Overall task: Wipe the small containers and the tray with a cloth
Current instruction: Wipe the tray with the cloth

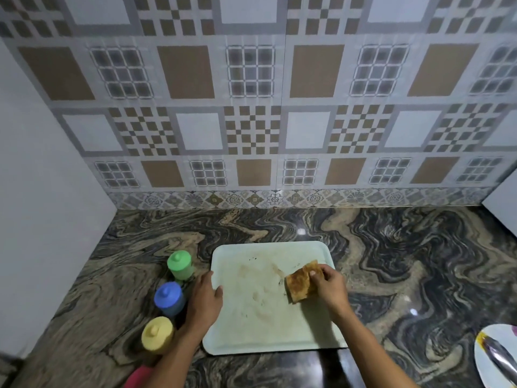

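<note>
We grip the brown cloth (300, 281) with our right hand (330, 287), fingers (312, 274) curled tight around it. The folded cloth lies on the right part of the pale tray (268, 326). Its long side points away from us and leans a little right. The tray sits flat on the swirly bench (391, 261), its far edge lined up with the wall, and it has brown smudges. Our left hand (205, 301) rests loose on the tray's left rim. Beside that rim, the green pot (180, 264), blue pot (168, 298) and yellow pot (157, 334) stand upright in a row.
</note>
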